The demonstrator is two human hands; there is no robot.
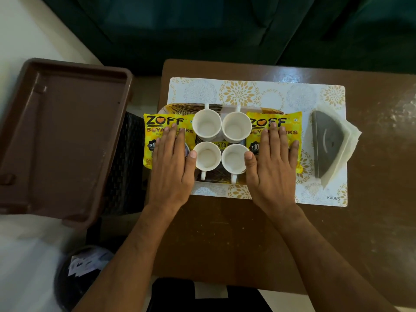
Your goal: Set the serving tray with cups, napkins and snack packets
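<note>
I see four glossy white ceramic cups [221, 140] standing empty in a two-by-two block at the middle of the serving tray [180, 107], a shallow patterned tray of which only the rim and corners show. A crinkly yellow snack packet lies at each end of the tray: the left packet [157, 124] overhangs the tray's left edge, the right packet [282, 124] sits just beside the cups. My left hand [173, 163] lies flat on the left packet and my right hand [273, 163] flat on the right one, fingers straight and spread, gripping nothing; each thumb touches a near cup. The tray rests on a floral white-and-gold placemat [247, 91] on the worn brown tabletop [225, 233]. At centre right, on the placemat, a dark triangular napkin holder [326, 143] keeps a stack of pale napkins [346, 145]. At left sits an empty brown plastic tray [60, 136].
</note>
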